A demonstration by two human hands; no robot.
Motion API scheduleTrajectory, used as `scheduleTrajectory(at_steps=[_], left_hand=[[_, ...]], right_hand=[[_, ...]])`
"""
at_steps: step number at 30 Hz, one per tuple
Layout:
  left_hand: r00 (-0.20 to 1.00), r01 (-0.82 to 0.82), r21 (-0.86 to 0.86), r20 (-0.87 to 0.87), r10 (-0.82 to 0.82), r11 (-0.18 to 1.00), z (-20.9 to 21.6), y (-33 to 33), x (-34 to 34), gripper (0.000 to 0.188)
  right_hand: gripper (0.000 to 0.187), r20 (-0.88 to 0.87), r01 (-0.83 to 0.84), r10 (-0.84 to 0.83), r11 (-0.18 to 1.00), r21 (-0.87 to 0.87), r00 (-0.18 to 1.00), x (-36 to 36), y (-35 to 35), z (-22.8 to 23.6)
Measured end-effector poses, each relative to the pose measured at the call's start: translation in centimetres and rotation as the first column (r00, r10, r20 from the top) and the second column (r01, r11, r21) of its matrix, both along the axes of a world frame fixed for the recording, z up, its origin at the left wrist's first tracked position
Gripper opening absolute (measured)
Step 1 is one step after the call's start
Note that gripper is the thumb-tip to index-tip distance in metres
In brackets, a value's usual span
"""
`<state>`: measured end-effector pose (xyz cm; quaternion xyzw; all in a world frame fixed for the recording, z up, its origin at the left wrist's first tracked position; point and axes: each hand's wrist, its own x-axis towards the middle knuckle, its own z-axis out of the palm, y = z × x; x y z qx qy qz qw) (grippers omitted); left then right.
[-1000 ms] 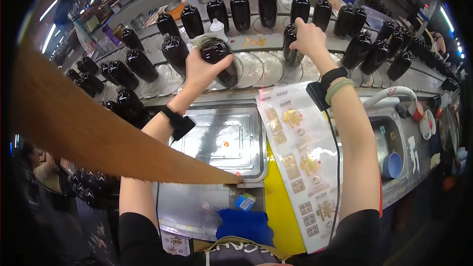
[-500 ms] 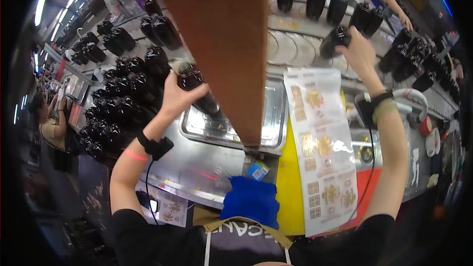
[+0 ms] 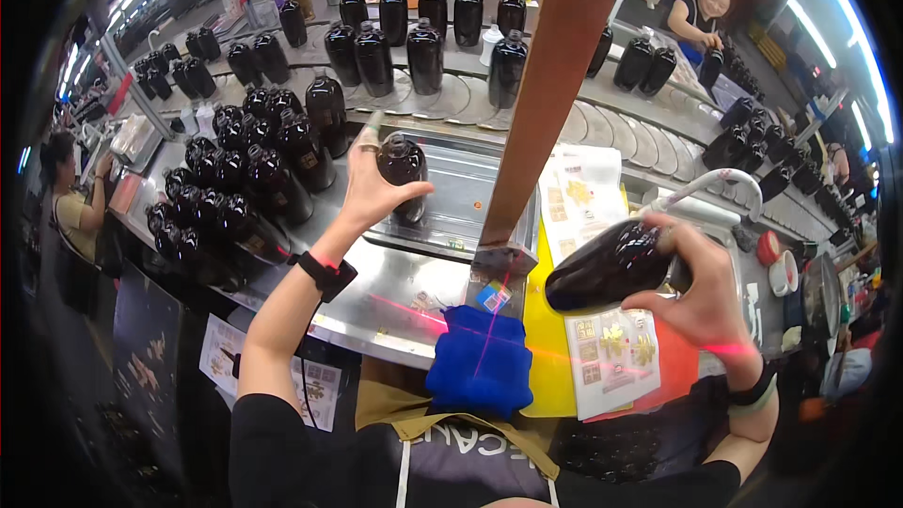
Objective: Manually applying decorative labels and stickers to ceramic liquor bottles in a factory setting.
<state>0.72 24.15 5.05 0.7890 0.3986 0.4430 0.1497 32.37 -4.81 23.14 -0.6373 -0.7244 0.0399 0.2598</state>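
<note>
My right hand (image 3: 701,287) grips a glossy black bottle (image 3: 607,268), tipped nearly onto its side with the base to the left. It is over the printed sheets with gold designs (image 3: 616,353). My left hand (image 3: 367,183) has its fingers apart beside another black bottle (image 3: 404,165), which stands upright at the left end of the metal tray (image 3: 451,179). The left thumb crosses the front of that bottle; whether it touches is hard to tell. A pale cover shows on one left fingertip. Below the tray lies a folded blue cloth (image 3: 482,357).
Many black bottles (image 3: 268,165) crowd the left of the bench. More stand along the plated conveyor (image 3: 451,99) behind. A brown upright board (image 3: 546,85) divides the view. A curved white tap (image 3: 734,179) rises at right. Another person (image 3: 696,28) works at the far right.
My right hand has brought its bottle from the conveyor down toward me and tipped it over the sheets. My left hand remains beside its bottle. The view has shifted.
</note>
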Motion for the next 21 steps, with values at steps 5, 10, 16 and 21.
scheduleTrajectory(at_steps=[5, 10, 16, 21], left_hand=[[0.856, 0.486, -0.111, 0.26, -0.447, 0.867, 2.5, -10.6, 0.6, 0.107], [0.144, 0.944, -0.246, 0.907, -0.395, -0.22, 2.6, -21.1, 2.9, 0.123], [0.459, 0.875, -0.469, 0.882, -0.108, -0.119, 0.3, -24.3, 2.0, 0.065], [0.639, 0.768, -0.635, 0.767, 0.058, -0.078, -1.9, -23.4, 3.6, 0.057]], right_hand=[[0.059, -0.152, -0.036, -0.012, 0.949, -0.314, 0.988, -4.9, -2.0, 0.6], [0.059, -0.476, -0.457, 0.306, 0.856, -0.241, 0.824, -6.6, -0.3, -2.0], [0.018, -0.841, 0.139, -0.156, 0.986, -0.098, 0.518, -4.3, 0.5, -11.1], [0.055, -0.83, 0.019, -0.312, 0.939, -0.342, 0.462, -9.6, -3.9, -16.3]])
